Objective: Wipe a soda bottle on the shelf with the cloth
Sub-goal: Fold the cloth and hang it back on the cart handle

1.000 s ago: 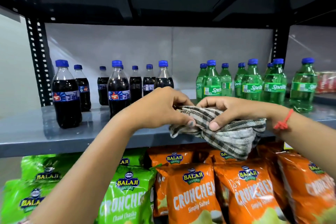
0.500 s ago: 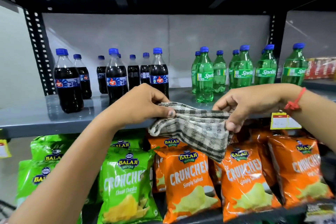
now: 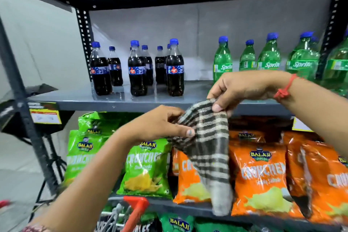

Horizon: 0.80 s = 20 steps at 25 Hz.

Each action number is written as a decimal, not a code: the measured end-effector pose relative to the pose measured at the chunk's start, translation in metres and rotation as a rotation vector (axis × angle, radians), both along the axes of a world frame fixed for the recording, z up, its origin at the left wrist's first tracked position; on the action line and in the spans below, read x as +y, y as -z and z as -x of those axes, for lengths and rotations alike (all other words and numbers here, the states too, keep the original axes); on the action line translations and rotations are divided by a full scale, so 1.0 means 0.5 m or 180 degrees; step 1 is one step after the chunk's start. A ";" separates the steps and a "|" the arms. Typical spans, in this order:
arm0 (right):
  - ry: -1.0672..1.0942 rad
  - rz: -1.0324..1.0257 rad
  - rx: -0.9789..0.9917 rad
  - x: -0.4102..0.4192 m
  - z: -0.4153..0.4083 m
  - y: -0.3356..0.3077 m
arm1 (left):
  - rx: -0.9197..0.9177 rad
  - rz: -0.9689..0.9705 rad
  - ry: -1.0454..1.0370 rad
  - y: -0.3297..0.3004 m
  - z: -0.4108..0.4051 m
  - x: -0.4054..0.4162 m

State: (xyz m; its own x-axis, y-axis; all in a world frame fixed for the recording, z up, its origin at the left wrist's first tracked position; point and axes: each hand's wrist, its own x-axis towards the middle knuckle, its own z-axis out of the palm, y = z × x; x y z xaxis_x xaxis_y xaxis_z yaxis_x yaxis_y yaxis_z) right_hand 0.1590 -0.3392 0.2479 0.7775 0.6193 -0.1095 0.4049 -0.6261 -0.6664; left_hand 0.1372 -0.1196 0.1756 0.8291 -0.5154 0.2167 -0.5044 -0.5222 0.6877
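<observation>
A black-and-white checked cloth [image 3: 209,149] hangs in front of the shelf edge, stretched between both hands. My left hand [image 3: 160,122] pinches its lower left edge. My right hand [image 3: 235,88] grips its top corner, higher and to the right. On the grey shelf [image 3: 79,100] behind stand several dark cola bottles [image 3: 175,69] with blue caps at centre left. Several green Sprite bottles [image 3: 222,62] stand to the right. Neither hand touches a bottle.
Green chip bags [image 3: 143,165] and orange chip bags [image 3: 261,173] fill the shelf below. A black perforated upright [image 3: 83,30] stands left of the cola bottles, another upright [image 3: 331,24] at right. A red cart handle [image 3: 137,209] shows at the bottom.
The view has swung left and down. The cloth has unfolded from a bunched wad into a hanging sheet. My right hand rose relative to my left, and the hands moved apart.
</observation>
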 end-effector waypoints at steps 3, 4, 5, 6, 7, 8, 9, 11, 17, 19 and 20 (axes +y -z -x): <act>-0.0076 0.0099 0.0033 0.011 -0.006 0.017 | -0.0490 -0.0135 -0.0725 0.038 0.019 -0.023; -0.0083 0.0152 0.0044 0.010 -0.009 0.025 | -0.0492 -0.0171 -0.0847 0.044 0.030 -0.020; -0.0077 0.0223 0.0043 0.010 -0.012 0.035 | -0.0435 -0.0219 -0.0918 0.046 0.044 -0.013; -0.0072 0.0269 0.0046 0.009 -0.017 0.048 | -0.0408 -0.0320 -0.0991 0.044 0.058 -0.006; -0.0069 0.0279 0.0066 0.010 -0.023 0.062 | -0.0411 -0.0440 -0.1075 0.043 0.070 0.000; -0.0088 0.0254 0.0084 0.015 -0.026 0.078 | -0.0447 -0.0583 -0.1180 0.042 0.083 0.006; -0.0119 0.0191 0.0079 0.021 -0.029 0.092 | -0.0535 -0.0715 -0.1270 0.038 0.095 0.009; -0.0204 0.0057 0.0047 0.045 -0.033 0.118 | -0.0575 -0.0845 -0.1497 0.042 0.119 0.022; -0.0812 0.0198 0.0224 0.156 -0.033 0.186 | -0.0091 -0.1107 -0.1965 0.076 0.205 0.074; -0.1103 0.0349 0.0333 0.210 -0.028 0.218 | 0.0161 -0.0958 -0.2073 0.103 0.232 0.107; -0.1251 0.0437 0.0365 0.243 -0.024 0.236 | 0.0304 -0.0880 -0.2122 0.121 0.247 0.127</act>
